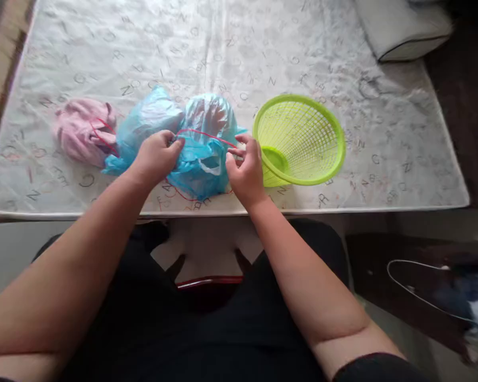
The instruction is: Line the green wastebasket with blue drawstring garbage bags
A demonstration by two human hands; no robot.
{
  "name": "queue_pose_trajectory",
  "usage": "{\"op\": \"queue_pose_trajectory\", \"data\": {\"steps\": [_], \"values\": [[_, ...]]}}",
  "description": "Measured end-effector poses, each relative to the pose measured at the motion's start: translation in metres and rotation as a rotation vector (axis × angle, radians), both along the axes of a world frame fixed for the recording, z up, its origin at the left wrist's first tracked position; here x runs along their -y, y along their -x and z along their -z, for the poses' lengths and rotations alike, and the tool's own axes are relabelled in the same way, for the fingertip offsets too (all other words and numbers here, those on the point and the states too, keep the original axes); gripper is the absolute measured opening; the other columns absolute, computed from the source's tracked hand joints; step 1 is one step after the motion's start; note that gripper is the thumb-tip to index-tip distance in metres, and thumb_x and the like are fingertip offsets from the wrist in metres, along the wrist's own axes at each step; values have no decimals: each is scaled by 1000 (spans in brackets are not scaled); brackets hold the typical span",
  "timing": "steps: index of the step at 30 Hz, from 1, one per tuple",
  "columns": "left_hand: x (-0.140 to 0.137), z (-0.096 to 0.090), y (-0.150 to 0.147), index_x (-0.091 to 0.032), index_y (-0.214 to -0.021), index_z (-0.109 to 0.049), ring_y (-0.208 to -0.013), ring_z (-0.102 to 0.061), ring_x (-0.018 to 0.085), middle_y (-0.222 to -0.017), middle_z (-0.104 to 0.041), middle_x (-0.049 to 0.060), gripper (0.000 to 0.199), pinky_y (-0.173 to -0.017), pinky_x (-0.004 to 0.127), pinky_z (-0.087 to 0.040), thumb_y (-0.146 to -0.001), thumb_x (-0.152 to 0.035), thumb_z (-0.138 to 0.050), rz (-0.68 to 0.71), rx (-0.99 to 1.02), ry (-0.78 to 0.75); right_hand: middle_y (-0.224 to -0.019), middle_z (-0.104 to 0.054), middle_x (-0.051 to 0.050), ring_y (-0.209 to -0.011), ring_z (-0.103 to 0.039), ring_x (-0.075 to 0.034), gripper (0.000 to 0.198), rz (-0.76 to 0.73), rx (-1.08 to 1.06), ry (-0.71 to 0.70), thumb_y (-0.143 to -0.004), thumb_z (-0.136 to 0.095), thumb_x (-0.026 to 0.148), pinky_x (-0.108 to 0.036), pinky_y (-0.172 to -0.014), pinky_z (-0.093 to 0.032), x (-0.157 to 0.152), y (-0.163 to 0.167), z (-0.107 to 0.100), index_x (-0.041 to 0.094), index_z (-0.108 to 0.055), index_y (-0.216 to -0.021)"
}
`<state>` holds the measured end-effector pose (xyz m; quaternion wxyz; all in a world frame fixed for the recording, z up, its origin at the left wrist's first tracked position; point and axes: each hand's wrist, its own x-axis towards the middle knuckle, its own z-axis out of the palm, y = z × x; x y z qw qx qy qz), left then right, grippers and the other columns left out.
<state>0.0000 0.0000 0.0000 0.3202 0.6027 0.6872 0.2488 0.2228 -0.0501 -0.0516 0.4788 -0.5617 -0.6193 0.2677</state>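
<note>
A filled light-blue plastic bag [207,114] sits on the table before me, something brownish showing faintly through it. My left hand [157,154] is closed at its left side, thumb and finger pinching the gathered blue plastic. A thin red string [207,133] stretches across the bag from my left fingers to my right hand [246,168], whose bent fingers close on it. More of the string loops below the bag. Left of this stands a second blue plastic bag [149,114], partly behind my left hand. Farther left lies a pink bundle [83,130] with red string on it.
A lime-green plastic basket [338,143] lies tipped just right of my right hand, its mouth facing me. The table [402,175] has a white cover with printed letters. A pale, bulky item [406,32] rests at the far right corner. A white cable [394,262] hangs lower right.
</note>
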Motion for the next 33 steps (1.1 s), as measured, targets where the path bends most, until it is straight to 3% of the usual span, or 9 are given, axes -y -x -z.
{"op": "queue_pose_trajectory", "data": {"steps": [4,7,9,13,16,20,23,26,33], "values": [[0,5,-5,-21,-82,-61,-65,-50,14,-61,-47,-3,27,-61,29,-35,-104,-36,-67,-50,294,6,-137,-67,-9,-114,-69,-23,27,-83,131,37,-108,-52,22,-41,-98,-64,13,2,-23,29,-61,-132],[2,5,-13,-20,-94,-61,-61,-52,11,-57,-46,-6,23,-60,25,-37,-108,-38,-64,-39,627,91,-124,-73,-8,-108,-71,-23,15,-348,292,169,-107,-57,25,-41,-103,-62,18,7,-26,26,-68,-118],[4,2,-19,-19,-97,-61,-55,-51,9,-57,-49,-7,19,-57,23,-38,-107,-34,-66,-37,793,166,-138,-70,-12,-119,-70,-26,19,-448,390,284,-107,-57,24,-42,-108,-60,19,10,-19,21,-70,-120],[9,-11,-25,-17,-97,-63,-46,-49,10,-60,-55,-4,9,-47,23,-38,-100,-24,-67,-12,965,323,-176,-38,-19,-132,-69,-31,30,-375,516,510,-106,-54,22,-47,-115,-56,17,13,1,16,-72,-129],[11,-18,-23,-16,-97,-64,-49,-52,12,-65,-58,-1,10,-48,23,-41,-99,-26,-65,65,1020,369,-161,-57,-23,-124,-72,-29,30,-417,546,552,-108,-50,20,-45,-113,-56,12,10,6,11,-74,-122],[8,-12,-14,-17,-96,-63,-58,-54,14,-72,-57,1,19,-62,27,-47,-103,-35,-63,60,874,353,-127,-76,-15,-122,-70,-27,31,-366,490,461,-109,-47,22,-42,-114,-54,5,5,-4,15,-76,-117],[3,0,-5,-16,-88,-64,-64,-52,15,-70,-54,1,36,-71,31,-47,-108,-47,-59,68,393,213,-120,-78,-13,-122,-69,-28,26,-192,340,360,-104,-52,24,-45,-116,-51,1,2,-14,19,-77,-110],[0,12,4,-15,-88,-68,-78,-59,20,-81,-66,7,47,-83,35,-49,-111,-52,-52,118,-17,72,-101,-76,-8,-104,-69,-25,16,-72,76,303,-98,-59,27,-43,-107,-54,-1,1,-16,21,-72,-91],[-9,33,9,-20,-138,-66,-105,-71,31,-125,-73,15,50,-95,45,-59,-105,-56,-60,-117,58,181,-65,-48,6,-60,-50,-13,16,-171,-731,488,-90,-65,37,-32,-70,-56,-4,1,-18,24,-62,-80]]}}
